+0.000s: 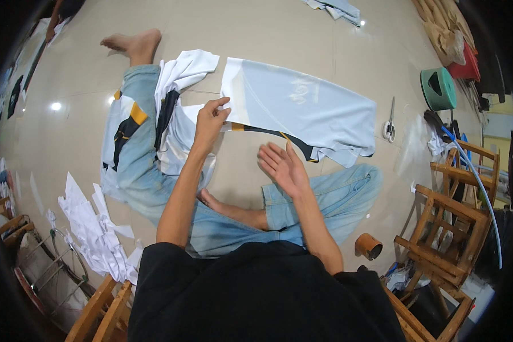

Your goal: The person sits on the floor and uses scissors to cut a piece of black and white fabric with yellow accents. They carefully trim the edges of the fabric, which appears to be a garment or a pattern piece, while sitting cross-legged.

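Observation:
A pale blue-white garment (pixel 308 108) with black and yellow trim lies spread on the floor in front of me. My left hand (pixel 212 118) is at its left end, thumb and fingers pinched on the white edge. Lower down and to the right, my right hand (pixel 285 166) is held with its fingers stretched and apart, nothing in it; the garment's dark-trimmed edge lies just beyond. More white cloth (pixel 182 77) with black and yellow parts is heaped by and over my outstretched leg on the left. Scissors (pixel 389 126) lie to the right of the garment.
White fabric scraps (pixel 91 222) lie at lower left. On the right are a green roll (pixel 438 89), wooden stools (pixel 447 228) with a blue tube (pixel 476 179) over them, and a brown cylinder (pixel 369 247). Another folded cloth (pixel 336 8) lies at the far edge.

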{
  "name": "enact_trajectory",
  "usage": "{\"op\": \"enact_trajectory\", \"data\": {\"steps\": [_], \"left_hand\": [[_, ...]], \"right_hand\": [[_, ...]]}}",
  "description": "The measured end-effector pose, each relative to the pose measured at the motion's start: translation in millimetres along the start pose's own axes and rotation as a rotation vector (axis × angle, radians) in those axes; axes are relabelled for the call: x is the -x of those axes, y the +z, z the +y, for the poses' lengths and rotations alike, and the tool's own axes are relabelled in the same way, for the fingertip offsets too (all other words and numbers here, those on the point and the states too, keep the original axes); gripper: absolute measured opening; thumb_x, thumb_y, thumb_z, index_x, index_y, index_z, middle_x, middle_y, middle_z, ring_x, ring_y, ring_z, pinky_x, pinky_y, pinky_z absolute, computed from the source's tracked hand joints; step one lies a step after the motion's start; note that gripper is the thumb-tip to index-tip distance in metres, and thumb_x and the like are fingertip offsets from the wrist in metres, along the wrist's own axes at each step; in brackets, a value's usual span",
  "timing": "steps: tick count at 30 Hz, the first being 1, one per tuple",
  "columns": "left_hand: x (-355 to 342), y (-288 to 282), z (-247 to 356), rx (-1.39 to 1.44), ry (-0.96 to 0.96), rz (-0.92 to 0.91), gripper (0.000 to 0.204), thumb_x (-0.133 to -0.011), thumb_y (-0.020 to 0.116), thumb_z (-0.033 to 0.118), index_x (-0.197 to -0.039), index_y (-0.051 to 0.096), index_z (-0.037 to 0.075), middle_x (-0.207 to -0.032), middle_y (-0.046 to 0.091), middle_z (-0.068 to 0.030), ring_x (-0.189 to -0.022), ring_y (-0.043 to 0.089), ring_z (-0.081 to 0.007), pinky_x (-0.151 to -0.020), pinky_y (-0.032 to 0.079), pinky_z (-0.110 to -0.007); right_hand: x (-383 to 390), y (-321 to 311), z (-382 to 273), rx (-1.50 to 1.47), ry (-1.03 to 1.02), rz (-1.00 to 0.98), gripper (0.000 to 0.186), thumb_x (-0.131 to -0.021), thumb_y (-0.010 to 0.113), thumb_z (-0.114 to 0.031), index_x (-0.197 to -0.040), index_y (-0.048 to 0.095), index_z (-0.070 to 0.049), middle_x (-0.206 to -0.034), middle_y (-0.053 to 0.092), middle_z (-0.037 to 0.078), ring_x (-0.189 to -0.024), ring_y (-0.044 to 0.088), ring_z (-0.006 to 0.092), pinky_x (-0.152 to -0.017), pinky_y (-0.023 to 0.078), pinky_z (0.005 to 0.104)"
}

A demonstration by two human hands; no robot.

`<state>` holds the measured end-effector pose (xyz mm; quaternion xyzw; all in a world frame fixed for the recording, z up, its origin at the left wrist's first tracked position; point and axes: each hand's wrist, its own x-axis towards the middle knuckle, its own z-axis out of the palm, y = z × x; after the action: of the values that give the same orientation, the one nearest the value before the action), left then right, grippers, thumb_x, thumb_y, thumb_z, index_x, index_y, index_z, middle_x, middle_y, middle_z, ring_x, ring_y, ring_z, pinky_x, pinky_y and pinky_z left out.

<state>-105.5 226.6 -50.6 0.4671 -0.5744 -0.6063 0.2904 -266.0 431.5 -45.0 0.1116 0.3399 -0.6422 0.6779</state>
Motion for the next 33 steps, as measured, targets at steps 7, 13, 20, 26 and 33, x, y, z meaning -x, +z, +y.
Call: {"op": "enact_trajectory", "data": {"steps": [7, 13, 20, 26, 33], "left_hand": [[-1.1, -15.2, 31.4, 0.100, -0.010, -0.038, 0.038, -0.089, 0.070, 0.010, -0.125, 0.066, 0.000, -0.084, 0.061, -0.0009, -0.073, 0.052, -0.0075, -0.068, 0.048, -0.024], [2.9, -17.9, 38.8, 0.098, 0.056, -0.040, 0.036, -0.088, 0.069, 0.007, -0.123, 0.066, -0.002, -0.092, 0.063, -0.0030, -0.072, 0.053, -0.0095, -0.069, 0.047, -0.025], [13.0, -25.5, -21.3, -0.228, 0.153, 0.030, 0.035, -0.086, 0.065, 0.000, -0.121, 0.066, -0.002, -0.101, 0.065, -0.0113, -0.077, 0.060, -0.0181, -0.071, 0.049, -0.030], [13.2, -24.0, -32.6, -0.379, 0.239, 0.010, 0.036, -0.087, 0.061, -0.003, -0.122, 0.065, 0.000, -0.110, 0.062, -0.0121, -0.079, 0.059, -0.0216, -0.073, 0.049, -0.031], [22.4, -22.9, -27.6, -0.462, 0.280, -0.005, 0.037, -0.085, 0.061, -0.004, -0.121, 0.065, 0.000, -0.110, 0.060, -0.0138, -0.079, 0.060, -0.0248, -0.075, 0.049, -0.033]], "right_hand": [[-78.1, 10.6, -33.5, -0.089, -0.297, 0.286, 0.050, -0.096, 0.066, -0.039, -0.122, 0.052, 0.001, -0.113, 0.060, 0.015, -0.097, 0.065, 0.0236, -0.081, 0.058, 0.0339], [-53.2, 5.1, -76.3, 0.258, -0.495, 0.456, 0.035, -0.093, 0.071, -0.030, -0.105, 0.062, 0.001, -0.085, 0.067, 0.012, -0.071, 0.066, 0.0164, -0.057, 0.054, 0.0257], [-38.9, -2.8, -52.7, 0.781, -0.331, 0.579, 0.037, -0.092, 0.072, -0.028, -0.096, 0.064, 0.007, -0.082, 0.069, 0.017, -0.061, 0.066, 0.0178, -0.048, 0.049, 0.0256], [-42.7, -5.8, -48.6, 0.806, -0.398, 0.574, 0.034, -0.089, 0.074, -0.025, -0.085, 0.064, 0.007, -0.074, 0.066, 0.015, -0.057, 0.064, 0.0180, -0.047, 0.048, 0.0262], [-39.2, -3.8, -52.0, 0.845, -0.390, 0.578, 0.035, -0.087, 0.075, -0.025, -0.078, 0.063, 0.006, -0.069, 0.065, 0.013, -0.051, 0.060, 0.0159, -0.044, 0.046, 0.0265]]}}
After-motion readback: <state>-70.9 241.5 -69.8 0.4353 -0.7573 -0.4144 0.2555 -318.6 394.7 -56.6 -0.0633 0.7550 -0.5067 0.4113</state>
